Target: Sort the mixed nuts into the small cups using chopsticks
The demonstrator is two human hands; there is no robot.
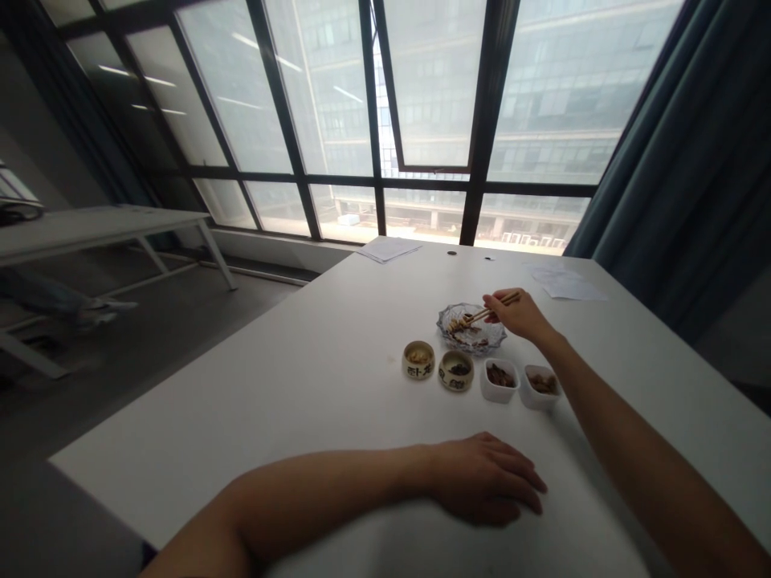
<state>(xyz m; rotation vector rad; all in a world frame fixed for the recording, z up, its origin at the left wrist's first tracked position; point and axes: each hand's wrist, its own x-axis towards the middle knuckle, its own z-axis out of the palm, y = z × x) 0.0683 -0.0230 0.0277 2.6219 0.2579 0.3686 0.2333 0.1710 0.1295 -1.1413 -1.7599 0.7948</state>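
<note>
My right hand (516, 313) is closed on a pair of wooden chopsticks (482, 313), whose tips reach into a glass dish (473, 331) holding brown food pieces. In front of the dish stand two round beige cups (418, 360) (456, 371) and two small white square bowls (499, 380) (540, 386), each with brownish contents. My left hand (489, 478) lies flat on the white table (301, 401), palm down with fingers stretched out, holding nothing, near the table's front.
Papers (389, 249) lie at the table's far edge, more sheets (566, 282) at the far right. Large windows rise behind, a dark curtain (687, 177) hangs at right. Another white table (90, 229) stands left, with a person's legs (66, 301) under it.
</note>
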